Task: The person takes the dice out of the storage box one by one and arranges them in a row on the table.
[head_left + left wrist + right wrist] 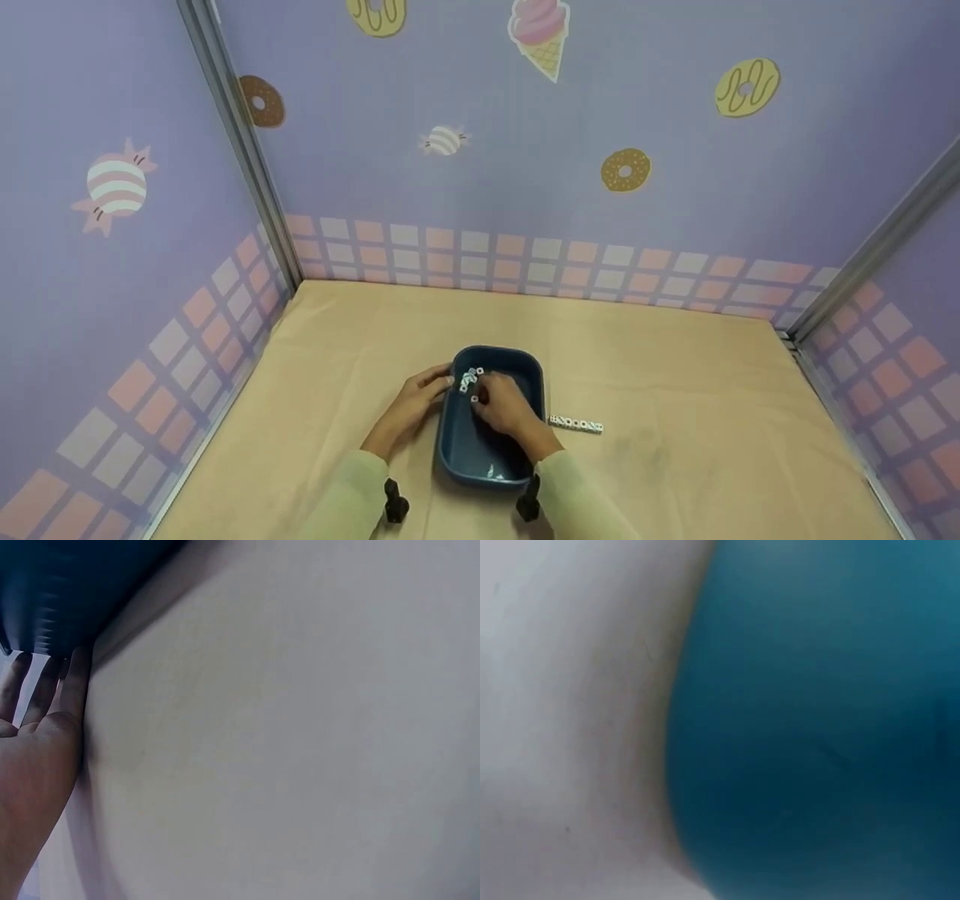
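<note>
A dark blue rectangular tray (pixel 480 474) sits on the table in front of me. Small white dice (pixel 466 381) lie in a loose cluster by its left wall. My right hand (pixel 504 406) reaches inside with curled fingers and pinches one die (pixel 474 399) at the fingertips. In the right wrist view, only the blurred blue tray (pixel 817 727) and pale tabletop show. My left hand (pixel 412 405) rests against the tray's left side, its extended fingers (pixel 71 690) touching the outer wall in the left wrist view. To the right of the tray stands a straight row of dice (pixel 576 424).
A beige cloth (pixel 675 375) covers the table. Purple printed panels (pixel 480 187) enclose it at the back and both sides, with metal posts (pixel 240 142) at the corners. Black wrist mounts (pixel 395 502) show on both sleeves.
</note>
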A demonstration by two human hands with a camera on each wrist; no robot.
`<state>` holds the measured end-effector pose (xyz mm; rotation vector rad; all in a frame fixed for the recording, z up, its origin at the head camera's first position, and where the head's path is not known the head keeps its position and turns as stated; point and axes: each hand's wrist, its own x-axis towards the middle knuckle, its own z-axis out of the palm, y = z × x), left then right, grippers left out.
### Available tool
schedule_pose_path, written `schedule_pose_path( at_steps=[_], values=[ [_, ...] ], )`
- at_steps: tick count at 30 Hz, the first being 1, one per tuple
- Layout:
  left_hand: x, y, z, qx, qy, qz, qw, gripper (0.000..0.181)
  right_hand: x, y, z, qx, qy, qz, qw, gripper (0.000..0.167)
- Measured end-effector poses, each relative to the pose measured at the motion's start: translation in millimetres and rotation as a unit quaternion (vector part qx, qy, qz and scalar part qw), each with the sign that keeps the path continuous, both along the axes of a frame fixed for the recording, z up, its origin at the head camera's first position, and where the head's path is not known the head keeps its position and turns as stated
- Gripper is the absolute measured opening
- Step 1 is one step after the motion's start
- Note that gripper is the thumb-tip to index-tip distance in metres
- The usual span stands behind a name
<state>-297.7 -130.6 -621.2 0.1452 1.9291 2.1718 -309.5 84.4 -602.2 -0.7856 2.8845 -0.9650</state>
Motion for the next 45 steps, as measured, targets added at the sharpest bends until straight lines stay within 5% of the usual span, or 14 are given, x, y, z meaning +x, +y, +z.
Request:
schedule_pose_path(
  at_steps=[3,7,13,17,21,28,37,45],
  values=[
    [-1.2,1.7,1.9,0.001,0.003,0.000,1.0000,0.049,-1.4,0.2,2.9,-0.002,0.002,-0.004,1.0000,0.009],
    [-2.6,2.3,3.0,0.003,0.007,0.000,1.0000,0.049,-2.2,0.5,9.5,-0.082,-0.027,-0.011,0.9962,0.011],
    [-2.0,0.2,1.7,0.007,0.002,0.013,0.9999,0.049,1.3,12.9,35.9,-0.217,-0.096,0.008,0.9715,0.012],
    [-0.1,-0.6,0.4,0.010,0.001,0.015,0.9998,0.050,4.4,37.5,53.2,-0.234,-0.079,0.036,0.9683,0.011],
    [1.5,0.6,-1.6,0.006,0.008,0.009,0.9999,0.051,11.6,75.7,64.8,-0.208,-0.040,0.028,0.9769,0.008],
    [6.1,-0.9,-2.6,-0.001,0.013,0.003,0.9999,0.052,16.3,141.2,45.9,-0.142,0.025,0.005,0.9895,0.011],
    [3.2,2.6,0.0,0.002,0.010,0.001,1.0000,0.051,29.4,203.3,17.7,-0.108,-0.015,-0.047,0.9929,0.014],
    [3.9,1.6,-1.4,0.003,0.009,0.002,1.0000,0.051,38.9,225.8,5.1,-0.101,-0.045,-0.066,0.9917,0.013]
  ],
)
